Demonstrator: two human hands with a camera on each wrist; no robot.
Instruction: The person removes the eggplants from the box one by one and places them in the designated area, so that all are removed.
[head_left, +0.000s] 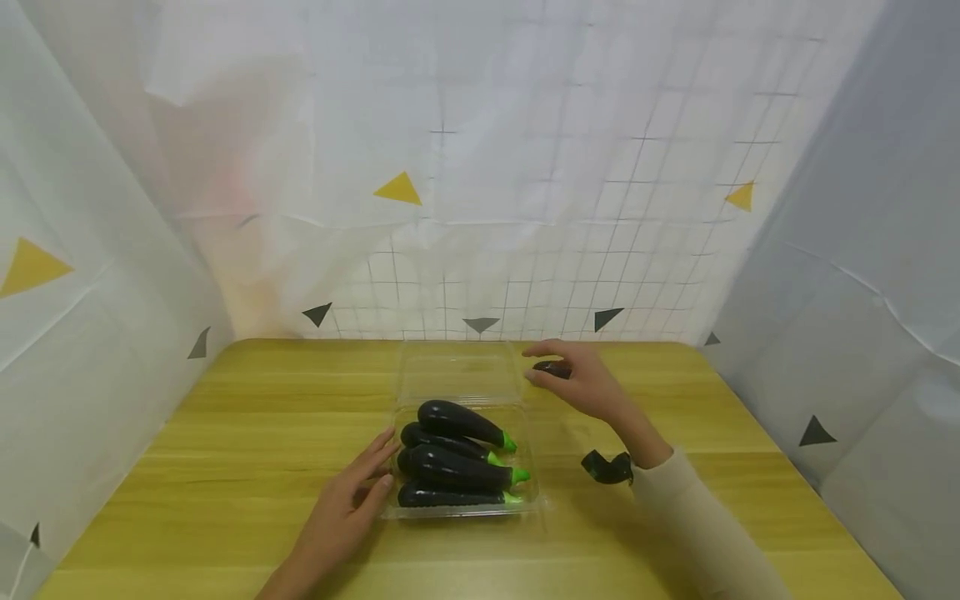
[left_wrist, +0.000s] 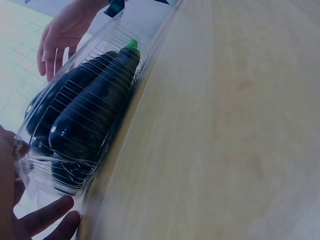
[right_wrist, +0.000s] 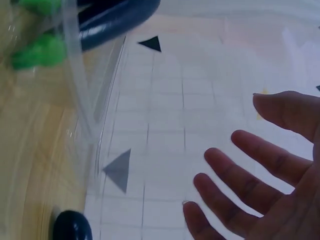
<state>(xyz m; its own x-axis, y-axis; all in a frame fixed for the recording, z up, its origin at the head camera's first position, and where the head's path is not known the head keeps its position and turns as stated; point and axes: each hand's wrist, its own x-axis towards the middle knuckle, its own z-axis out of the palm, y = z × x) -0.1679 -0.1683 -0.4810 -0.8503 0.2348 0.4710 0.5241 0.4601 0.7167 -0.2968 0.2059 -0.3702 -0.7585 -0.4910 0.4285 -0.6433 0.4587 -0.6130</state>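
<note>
Four eggplants [head_left: 461, 467], long axes sideways, stems [head_left: 520, 476] toward bench's [head_left: 262, 467] right edge | left hand [head_left: 345, 504] relaxed against clamshell [head_left: 465, 512] | right hand [head_left: 587, 385] released

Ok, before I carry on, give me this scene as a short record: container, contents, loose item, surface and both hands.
Container: clear plastic clamshell, lid open at the back
Contents: four eggplants, green stem ends toward the right
Loose item: dark glossy piece, likely another eggplant, right of the lid
Surface: wooden tabletop
Left hand: fingers at the clamshell's left side
Right hand: fingers apart near the loose piece, not gripping it
</note>
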